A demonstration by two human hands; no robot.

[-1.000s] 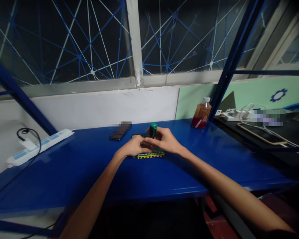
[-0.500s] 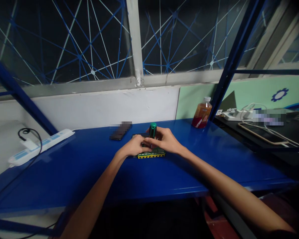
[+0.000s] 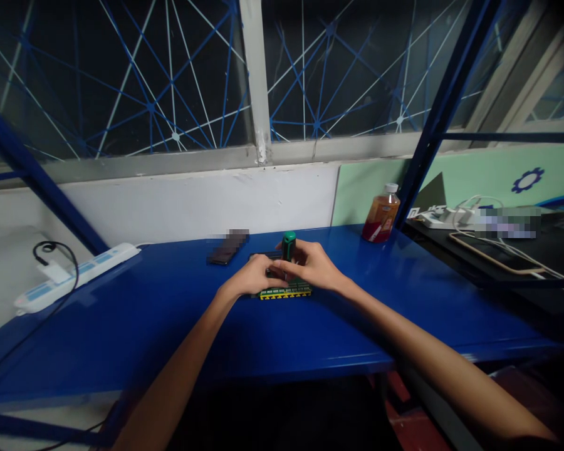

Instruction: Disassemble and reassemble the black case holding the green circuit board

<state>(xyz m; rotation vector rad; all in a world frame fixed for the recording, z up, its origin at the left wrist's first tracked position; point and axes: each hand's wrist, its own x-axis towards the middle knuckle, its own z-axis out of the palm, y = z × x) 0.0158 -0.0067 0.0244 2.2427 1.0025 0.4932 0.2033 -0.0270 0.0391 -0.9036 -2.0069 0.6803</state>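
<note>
A screwdriver (image 3: 289, 245) with a green and black handle stands upright above a green circuit board (image 3: 286, 291) that has a yellow, notched front edge. My right hand (image 3: 313, 263) is closed around the lower part of the handle. From the other side my left hand (image 3: 254, 274) reaches over the board, its fingers bunched close to the screwdriver's shaft. Whether those fingers pinch the shaft, a screw or the board is hidden. The tip of the screwdriver is out of sight behind my fingers.
The board lies on a blue table (image 3: 169, 332). A dark phone (image 3: 228, 247) is behind my left hand. Far left is a white power strip (image 3: 82, 275) with a black cable. A drink bottle (image 3: 382, 213) stands back right, near another phone (image 3: 496, 252) and white cables.
</note>
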